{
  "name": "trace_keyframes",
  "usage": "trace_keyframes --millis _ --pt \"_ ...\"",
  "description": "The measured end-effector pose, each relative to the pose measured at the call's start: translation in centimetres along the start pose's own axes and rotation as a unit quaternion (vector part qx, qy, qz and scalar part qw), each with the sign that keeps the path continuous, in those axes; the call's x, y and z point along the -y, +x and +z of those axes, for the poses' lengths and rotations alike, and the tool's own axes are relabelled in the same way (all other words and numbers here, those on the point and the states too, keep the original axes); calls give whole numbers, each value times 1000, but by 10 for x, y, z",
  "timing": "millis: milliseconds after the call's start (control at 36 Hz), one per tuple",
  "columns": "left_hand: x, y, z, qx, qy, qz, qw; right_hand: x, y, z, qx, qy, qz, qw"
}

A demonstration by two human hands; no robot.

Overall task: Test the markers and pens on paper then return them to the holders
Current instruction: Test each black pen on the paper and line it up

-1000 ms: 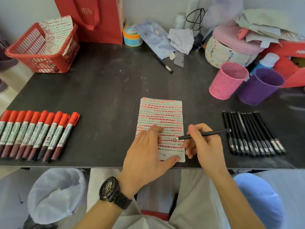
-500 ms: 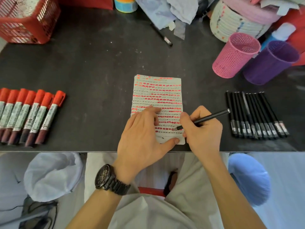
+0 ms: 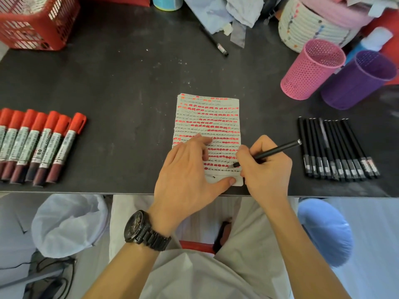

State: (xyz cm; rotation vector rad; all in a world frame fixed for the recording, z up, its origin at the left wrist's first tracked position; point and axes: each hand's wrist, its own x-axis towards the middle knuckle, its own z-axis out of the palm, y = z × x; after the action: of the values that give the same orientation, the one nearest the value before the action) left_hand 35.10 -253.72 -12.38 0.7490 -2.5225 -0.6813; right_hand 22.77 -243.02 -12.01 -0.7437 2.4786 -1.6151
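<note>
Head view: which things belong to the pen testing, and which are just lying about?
Job: paper, black pen in right hand, left hand pressing paper, row of black pens, red markers, pink holder, purple holder.
Lying about: red basket, woven basket, stray pen, crumpled cloth.

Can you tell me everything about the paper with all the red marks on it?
The paper is a small white sheet, taller than wide, lying flat on the dark table near its front edge. Rows of red dashes alternate with lines of tiny black scribbles almost to the bottom, where a strip is mostly bare. The left hand presses its lower left part with straight fingers, thumb along the bottom edge. The right hand holds a black pen with its tip on the lower right.
</note>
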Motion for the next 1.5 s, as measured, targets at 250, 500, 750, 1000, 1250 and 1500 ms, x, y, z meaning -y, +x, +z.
trace_keyframes --millis 250,500,750,1000,1250,1500 --pt "1 -1 1 -2 1 6 1000 1 -1 -1 1 1 3 1000" --pt "5 0 1 15 -11 9 1000 2 0 0 -14 19 13 1000" --pt "11 2 -16 71 -275 -94 954 12 4 -10 -26 178 70 981" --pt "20 0 -18 -35 -246 -45 968 7 4 -19 110 324 73 937" --pt "22 -2 -19 -47 -266 -59 961 3 5 -22 86 290 56 951" --pt "19 -4 -18 12 -293 -76 953 1 5 -24 103 290 56 950"
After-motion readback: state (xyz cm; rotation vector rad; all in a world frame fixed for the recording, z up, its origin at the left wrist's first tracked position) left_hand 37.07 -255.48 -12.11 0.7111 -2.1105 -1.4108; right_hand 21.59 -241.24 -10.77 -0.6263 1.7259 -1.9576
